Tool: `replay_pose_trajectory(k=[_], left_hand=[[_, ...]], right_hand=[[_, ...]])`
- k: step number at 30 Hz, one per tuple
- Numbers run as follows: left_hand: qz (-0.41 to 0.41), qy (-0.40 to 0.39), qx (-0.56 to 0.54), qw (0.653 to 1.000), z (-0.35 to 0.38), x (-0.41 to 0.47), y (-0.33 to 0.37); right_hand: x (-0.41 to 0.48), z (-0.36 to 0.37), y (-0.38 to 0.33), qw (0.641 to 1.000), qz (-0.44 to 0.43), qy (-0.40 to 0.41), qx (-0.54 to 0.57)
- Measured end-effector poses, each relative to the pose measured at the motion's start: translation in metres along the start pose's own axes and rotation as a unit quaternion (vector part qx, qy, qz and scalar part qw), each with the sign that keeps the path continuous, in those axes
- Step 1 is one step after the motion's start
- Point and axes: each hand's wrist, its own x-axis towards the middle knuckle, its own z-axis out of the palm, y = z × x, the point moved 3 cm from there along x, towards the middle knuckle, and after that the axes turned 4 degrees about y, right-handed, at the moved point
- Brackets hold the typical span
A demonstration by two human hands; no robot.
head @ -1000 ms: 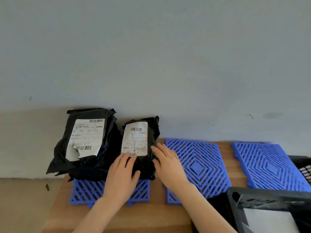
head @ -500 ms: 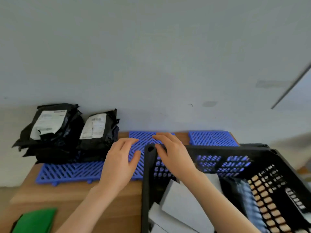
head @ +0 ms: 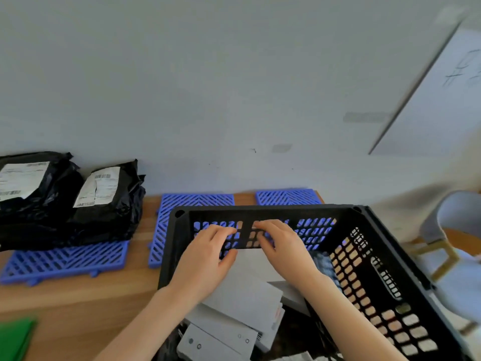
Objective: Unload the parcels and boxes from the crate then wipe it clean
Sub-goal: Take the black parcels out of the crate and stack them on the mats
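A black perforated plastic crate (head: 369, 256) stands on the wooden table at the right. Several grey boxes (head: 242, 303) lie inside it, and a dark parcel (head: 324, 264) shows by its right wall. My left hand (head: 208, 259) and my right hand (head: 283, 246) hover inside the crate over the top grey box, fingers spread, holding nothing. Two black parcels with white shipping labels, a larger one (head: 28, 194) and a smaller one (head: 106, 201), rest on a blue mat at the far left.
Blue grid mats (head: 65, 261) lie along the back of the wooden table (head: 78, 308) against the grey wall. A green object (head: 15, 337) sits at the front left corner. A pale chair (head: 458, 230) stands to the right of the table.
Both hands left the smaller black parcel on the mat and moved right into the crate. My view swung right and down, bringing the crate and its boxes into sight.
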Motion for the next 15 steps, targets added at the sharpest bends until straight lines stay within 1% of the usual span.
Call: replay_pose_trajectory(k=[3,6,11,15], left_hand=[[0.018,-0.035,-0.007,0.999,0.027,0.010,0.012],[0.029,-0.072,-0.012,0.997,0.055,0.016,0.028],[0.023,-0.143,0.010,0.989,0.102,0.019,0.052],[0.011,-0.200,0.037,0.979,0.139,0.016,0.066]], right_hand=[[-0.012,-0.008,0.030,0.999,0.039,-0.004,-0.039],[-0.027,-0.017,0.065,0.995,0.089,-0.011,-0.050],[-0.042,-0.016,0.119,0.977,0.164,-0.105,-0.082],[-0.048,-0.009,0.152,0.960,0.190,-0.188,-0.086]])
